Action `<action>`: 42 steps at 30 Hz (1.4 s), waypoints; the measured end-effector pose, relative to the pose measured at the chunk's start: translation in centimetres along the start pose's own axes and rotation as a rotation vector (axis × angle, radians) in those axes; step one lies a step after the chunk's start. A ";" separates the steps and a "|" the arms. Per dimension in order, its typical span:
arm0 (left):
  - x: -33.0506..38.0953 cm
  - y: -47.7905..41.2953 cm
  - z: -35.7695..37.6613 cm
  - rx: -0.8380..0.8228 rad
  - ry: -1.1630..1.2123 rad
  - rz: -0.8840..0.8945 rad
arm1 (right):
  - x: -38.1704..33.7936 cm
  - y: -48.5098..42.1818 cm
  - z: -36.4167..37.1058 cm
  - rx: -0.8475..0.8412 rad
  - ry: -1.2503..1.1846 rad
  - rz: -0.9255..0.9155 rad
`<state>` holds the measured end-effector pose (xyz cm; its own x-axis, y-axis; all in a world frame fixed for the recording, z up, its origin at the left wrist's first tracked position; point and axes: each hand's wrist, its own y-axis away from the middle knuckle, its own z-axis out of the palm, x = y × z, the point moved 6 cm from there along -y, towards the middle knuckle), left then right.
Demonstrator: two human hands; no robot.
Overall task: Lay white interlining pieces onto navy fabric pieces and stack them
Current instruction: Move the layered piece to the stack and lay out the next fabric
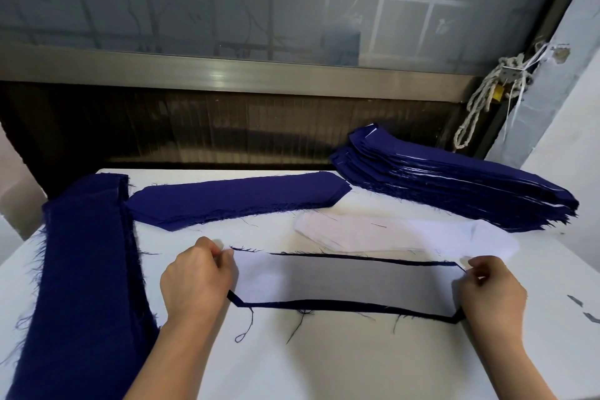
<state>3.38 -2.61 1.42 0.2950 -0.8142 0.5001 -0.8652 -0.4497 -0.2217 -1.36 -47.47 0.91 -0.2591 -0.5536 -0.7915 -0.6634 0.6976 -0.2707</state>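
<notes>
White worktop, matte, lit evenly. Behind it a wide window: frosted glass, with a grid of bars showing dimly through. Brushed metal rail along its lower edge. Dark ribbed panel below the rail. Right: pale wall; off-white rope knotted and looped beside it.
</notes>
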 end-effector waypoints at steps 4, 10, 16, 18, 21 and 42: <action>0.4 0.1 -0.8 0.085 0.011 0.066 | -0.1 -0.1 0.0 0.000 0.096 -0.037; 2.7 1.1 -0.4 0.004 0.243 0.288 | -2.2 0.6 0.8 0.031 0.346 -0.275; 3.2 1.3 0.4 -0.012 0.205 0.390 | -5.6 0.9 5.8 -0.198 0.327 -0.535; 3.1 1.3 0.6 -0.013 0.191 0.404 | -7.5 1.2 8.1 -0.272 0.223 -0.583; 3.1 1.2 0.9 -0.025 0.157 0.418 | -11.0 2.1 11.8 -0.371 0.112 -0.655; 2.5 0.5 2.6 -0.056 0.091 0.419 | -13.4 2.4 17.9 -0.668 0.521 -0.581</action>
<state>4.76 -5.83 0.38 -0.1213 -0.8854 0.4487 -0.9241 -0.0642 -0.3766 13.05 -30.24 1.03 0.0594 -0.9647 -0.2564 -0.9976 -0.0481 -0.0501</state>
